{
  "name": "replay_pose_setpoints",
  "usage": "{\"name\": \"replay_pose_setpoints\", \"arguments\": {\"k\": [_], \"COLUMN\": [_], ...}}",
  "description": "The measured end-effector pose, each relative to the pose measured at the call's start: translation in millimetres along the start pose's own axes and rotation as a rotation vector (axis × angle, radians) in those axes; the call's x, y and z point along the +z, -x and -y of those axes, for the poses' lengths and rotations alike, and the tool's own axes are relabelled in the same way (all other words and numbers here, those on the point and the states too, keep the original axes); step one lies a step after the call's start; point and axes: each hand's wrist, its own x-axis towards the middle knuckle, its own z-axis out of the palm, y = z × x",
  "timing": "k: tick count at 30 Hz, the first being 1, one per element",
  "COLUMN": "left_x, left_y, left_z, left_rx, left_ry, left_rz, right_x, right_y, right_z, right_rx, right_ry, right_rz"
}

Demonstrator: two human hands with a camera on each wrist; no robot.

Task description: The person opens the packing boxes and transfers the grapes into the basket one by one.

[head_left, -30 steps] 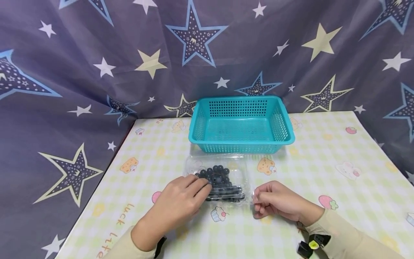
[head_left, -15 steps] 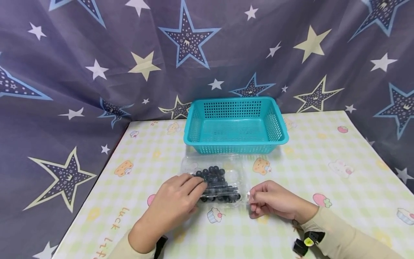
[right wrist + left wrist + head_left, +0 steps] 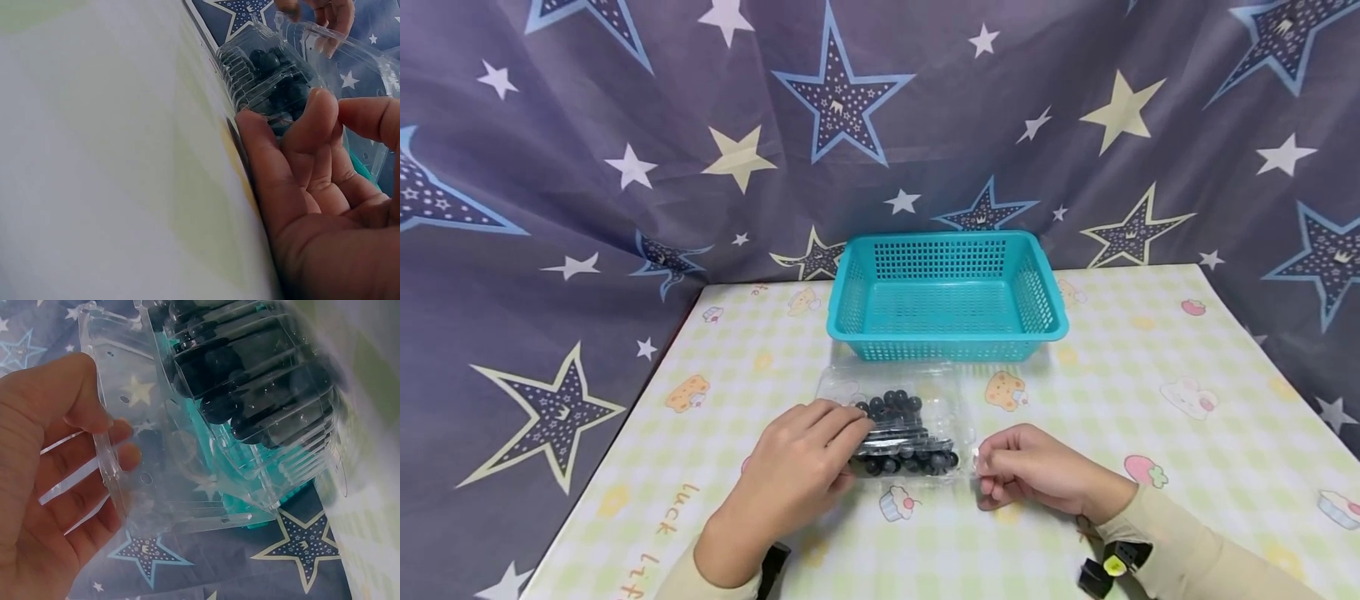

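A clear plastic clamshell box [image 3: 958,417] holds several dark round fruits [image 3: 917,461], probably grapes or blueberries. My left hand [image 3: 801,450], at the box's left side, pinches the edge of its clear lid [image 3: 140,481] between thumb and fingers, as the left wrist view shows. The lid stands tilted up from the near side, over part of the fruit. At the near right corner, my right hand [image 3: 1037,471] has curled fingers and seems to pinch the clear edge of the box between thumb and index finger. The exact grip is partly hidden in the right wrist view.
Behind the box stands a turquoise plastic basket [image 3: 947,337] with perforated walls and nothing visible inside. A checked, printed cloth [image 3: 1075,400] covers the table. A dark curtain with stars [image 3: 685,100] hangs along the table's back and sides.
My left hand has raised the near edge of the lid, so the front fruits show more plainly. My right hand has stayed at the corner. The head view has shifted slightly.
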Motion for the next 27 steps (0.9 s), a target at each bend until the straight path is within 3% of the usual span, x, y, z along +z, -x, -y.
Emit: {"name": "replay_pose_setpoints", "arguments": {"k": [8,20,27], "left_x": [0.6,2.8,-3.4], "left_y": [0.2,-1.0,-10.0], "left_z": [-0.4,0.3,3.4], "left_rx": [-0.042,-0.049,-0.035], "left_ry": [0.057,0.090,0.075], "left_rz": [0.007,-0.025,0.042], "right_x": [-1.8,0.5,0.3], "right_y": [2,2,4], "right_z": [-4,-1,2], "right_rx": [0.001,0.008,-0.017], "right_ry": [-0.012,0.009,0.015], "right_rz": [0.011,-0.018,-0.006]}}
